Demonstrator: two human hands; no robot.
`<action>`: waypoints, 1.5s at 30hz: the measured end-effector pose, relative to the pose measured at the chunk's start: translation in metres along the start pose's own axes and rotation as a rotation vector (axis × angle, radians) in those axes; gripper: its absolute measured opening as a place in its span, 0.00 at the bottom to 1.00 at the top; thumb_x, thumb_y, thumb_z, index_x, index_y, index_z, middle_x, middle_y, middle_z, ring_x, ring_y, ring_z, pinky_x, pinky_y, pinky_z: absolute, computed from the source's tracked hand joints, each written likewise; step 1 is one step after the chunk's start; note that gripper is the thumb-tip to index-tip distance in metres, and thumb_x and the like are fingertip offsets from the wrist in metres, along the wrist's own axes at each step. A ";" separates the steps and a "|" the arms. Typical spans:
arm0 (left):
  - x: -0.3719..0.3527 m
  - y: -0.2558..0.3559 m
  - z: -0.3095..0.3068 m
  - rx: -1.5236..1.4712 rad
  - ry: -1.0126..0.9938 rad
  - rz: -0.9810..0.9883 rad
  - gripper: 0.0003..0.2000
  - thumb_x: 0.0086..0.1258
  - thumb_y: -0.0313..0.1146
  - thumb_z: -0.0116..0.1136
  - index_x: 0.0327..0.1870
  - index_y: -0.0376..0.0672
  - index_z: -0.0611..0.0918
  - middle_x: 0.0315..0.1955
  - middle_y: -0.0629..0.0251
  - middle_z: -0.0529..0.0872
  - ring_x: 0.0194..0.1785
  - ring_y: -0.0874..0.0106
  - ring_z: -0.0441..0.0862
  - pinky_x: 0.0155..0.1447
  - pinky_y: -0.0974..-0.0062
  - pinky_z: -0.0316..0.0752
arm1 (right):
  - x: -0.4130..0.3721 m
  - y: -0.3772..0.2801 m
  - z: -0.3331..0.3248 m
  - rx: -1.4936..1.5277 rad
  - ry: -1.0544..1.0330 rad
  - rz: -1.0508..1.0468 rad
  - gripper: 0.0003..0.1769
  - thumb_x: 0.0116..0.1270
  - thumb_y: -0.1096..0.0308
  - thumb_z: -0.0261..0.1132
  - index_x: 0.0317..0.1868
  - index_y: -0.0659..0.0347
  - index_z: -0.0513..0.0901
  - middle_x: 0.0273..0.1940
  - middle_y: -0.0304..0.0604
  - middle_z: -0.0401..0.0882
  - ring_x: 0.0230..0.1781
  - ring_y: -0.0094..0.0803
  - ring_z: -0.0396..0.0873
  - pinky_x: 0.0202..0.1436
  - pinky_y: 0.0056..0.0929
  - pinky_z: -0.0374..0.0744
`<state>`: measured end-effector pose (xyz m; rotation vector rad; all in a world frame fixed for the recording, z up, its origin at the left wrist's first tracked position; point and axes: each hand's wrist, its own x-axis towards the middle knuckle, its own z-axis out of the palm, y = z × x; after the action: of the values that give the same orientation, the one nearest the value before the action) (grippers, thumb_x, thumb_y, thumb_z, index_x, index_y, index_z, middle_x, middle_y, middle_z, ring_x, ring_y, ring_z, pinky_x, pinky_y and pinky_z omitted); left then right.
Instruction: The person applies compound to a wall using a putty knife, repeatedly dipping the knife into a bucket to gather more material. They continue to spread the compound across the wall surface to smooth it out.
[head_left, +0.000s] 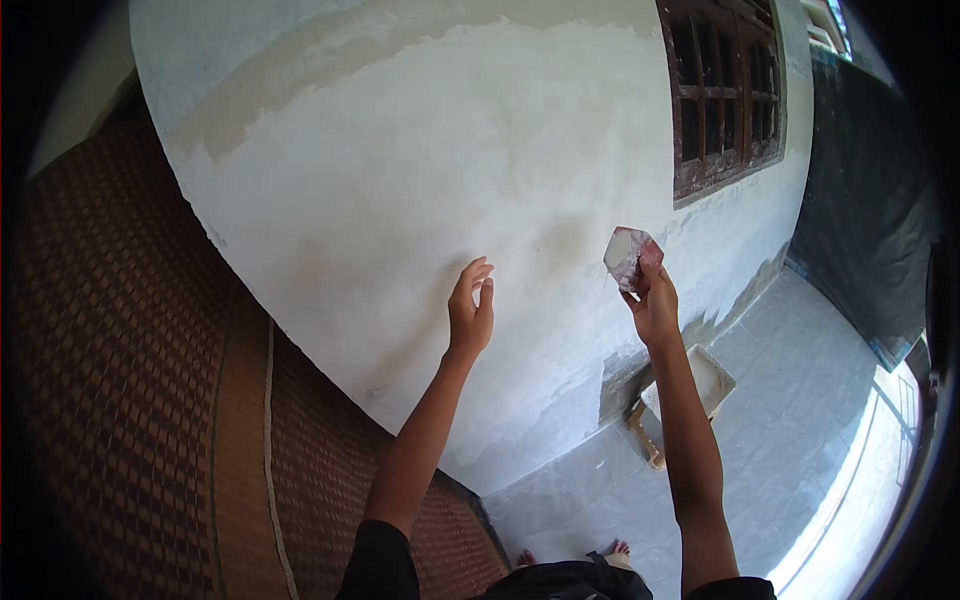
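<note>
Faced a broad white plastered wall [400,150] with a dark brown wooden lattice window [725,90] set in its upper right. Laid the left hand [471,310] open against the plaster well to the left of and below the window, fingers straight and close together, nothing held. Gripped a small reddish, white-smeared block [630,255] in the right hand [655,310], fingers closed round its lower end, the block raised just below the window's lower left corner; could not tell whether it touched the plaster. Judged best done with the block's smeared face flat to the wall, pressed lightly and evenly over the greyer patch below the window, the open palm feeling for ridges. Noted a white rectangular tray with a wooden frame [712,378] on the pale tiled floor [800,400], far below the window.
</note>
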<state>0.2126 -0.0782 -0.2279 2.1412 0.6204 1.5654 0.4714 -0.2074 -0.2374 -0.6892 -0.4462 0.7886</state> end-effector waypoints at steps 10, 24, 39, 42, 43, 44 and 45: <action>-0.119 -0.017 0.209 -0.186 -0.243 -0.373 0.15 0.81 0.32 0.47 0.63 0.37 0.75 0.53 0.53 0.84 0.61 0.63 0.81 0.63 0.67 0.75 | -0.015 -0.020 -0.259 -0.047 0.302 0.107 0.18 0.74 0.69 0.60 0.62 0.58 0.74 0.53 0.41 0.80 0.52 0.32 0.81 0.55 0.38 0.79; -0.300 -0.091 0.405 -0.340 -0.504 -0.783 0.16 0.78 0.32 0.50 0.62 0.36 0.76 0.52 0.52 0.84 0.57 0.64 0.83 0.60 0.69 0.76 | -0.028 0.002 -0.459 -0.247 0.679 0.310 0.16 0.74 0.67 0.61 0.60 0.57 0.76 0.53 0.40 0.82 0.52 0.32 0.80 0.58 0.39 0.78; -0.454 -0.154 0.536 -0.318 -0.445 -1.162 0.18 0.77 0.31 0.51 0.65 0.35 0.73 0.57 0.50 0.82 0.58 0.62 0.82 0.61 0.68 0.75 | 0.082 0.121 -0.625 -1.433 0.287 0.257 0.12 0.68 0.76 0.62 0.51 0.65 0.83 0.45 0.49 0.88 0.46 0.40 0.88 0.50 0.33 0.81; -0.484 -0.171 0.562 -0.264 -0.425 -1.206 0.20 0.77 0.32 0.52 0.67 0.36 0.72 0.59 0.49 0.80 0.59 0.61 0.81 0.62 0.67 0.75 | 0.116 0.143 -0.641 -1.376 -0.050 0.073 0.10 0.65 0.83 0.60 0.44 0.66 0.84 0.41 0.52 0.88 0.44 0.48 0.87 0.47 0.40 0.82; -0.493 -0.177 0.570 -0.233 -0.419 -1.195 0.21 0.77 0.33 0.52 0.68 0.36 0.71 0.61 0.49 0.79 0.60 0.61 0.80 0.62 0.66 0.75 | 0.124 0.150 -0.651 -1.374 -0.057 0.082 0.10 0.65 0.83 0.60 0.44 0.66 0.84 0.41 0.52 0.88 0.44 0.48 0.87 0.47 0.40 0.82; -0.503 -0.181 0.576 -0.230 -0.415 -1.209 0.21 0.77 0.33 0.52 0.68 0.36 0.71 0.61 0.49 0.79 0.60 0.61 0.80 0.62 0.66 0.75 | 0.131 0.155 -0.661 -1.435 -0.149 0.078 0.07 0.65 0.82 0.60 0.42 0.66 0.83 0.39 0.51 0.88 0.43 0.49 0.86 0.47 0.42 0.82; -0.511 -0.185 0.581 -0.211 -0.419 -1.195 0.22 0.77 0.33 0.52 0.69 0.37 0.69 0.62 0.49 0.77 0.60 0.60 0.80 0.61 0.66 0.75 | 0.137 0.161 -0.672 -1.493 -0.245 0.074 0.05 0.66 0.81 0.61 0.39 0.66 0.83 0.38 0.50 0.88 0.42 0.50 0.86 0.46 0.45 0.81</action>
<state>0.6110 -0.2616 -0.8913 1.3478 1.1863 0.4789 0.8817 -0.2840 -0.8055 -1.9977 -1.2631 0.4980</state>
